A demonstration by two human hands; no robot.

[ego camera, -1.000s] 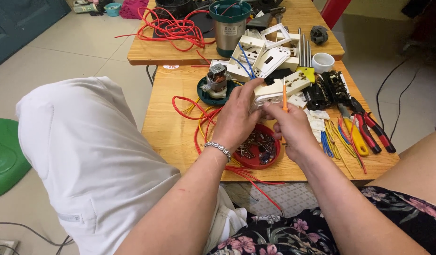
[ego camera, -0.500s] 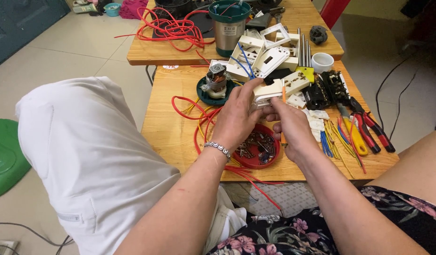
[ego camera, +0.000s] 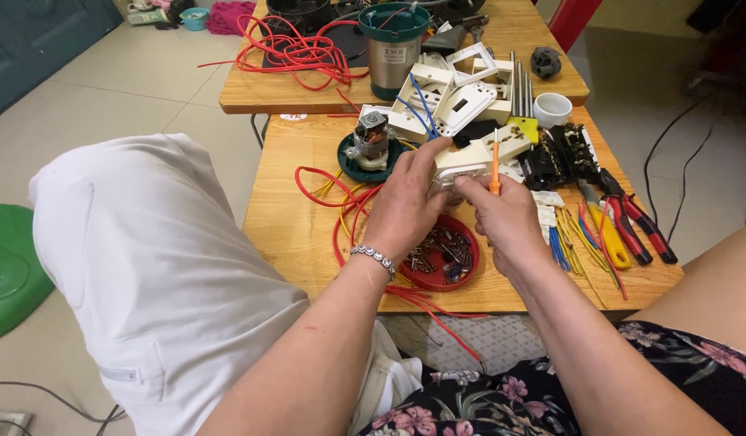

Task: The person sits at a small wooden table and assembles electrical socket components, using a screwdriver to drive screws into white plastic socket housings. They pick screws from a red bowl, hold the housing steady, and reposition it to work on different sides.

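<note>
My left hand [ego camera: 405,206] grips a cream-white plastic switch housing [ego camera: 462,159] over the low wooden table [ego camera: 292,234]. My right hand [ego camera: 506,216] holds a small orange-handled screwdriver [ego camera: 495,165] upright against that housing, its fingertips touching the housing's underside. A silver bracelet circles my left wrist. Just below both hands sits a red round dish [ego camera: 442,258] full of several screws. Red and yellow wires [ego camera: 341,202] loop on the table to the left of my hands.
A small motor on a green base [ego camera: 369,149] stands left of the housing. White switch plates [ego camera: 462,93], a green-lidded metal canister [ego camera: 393,48], black parts [ego camera: 563,153], a white cup [ego camera: 552,109] and red and yellow pliers [ego camera: 623,230] crowd the table. My white-clad knee [ego camera: 155,266] is left.
Both hands have stayed at the same spot above the red dish. The housing has been tilted a little and the screwdriver now stands more upright against it.
</note>
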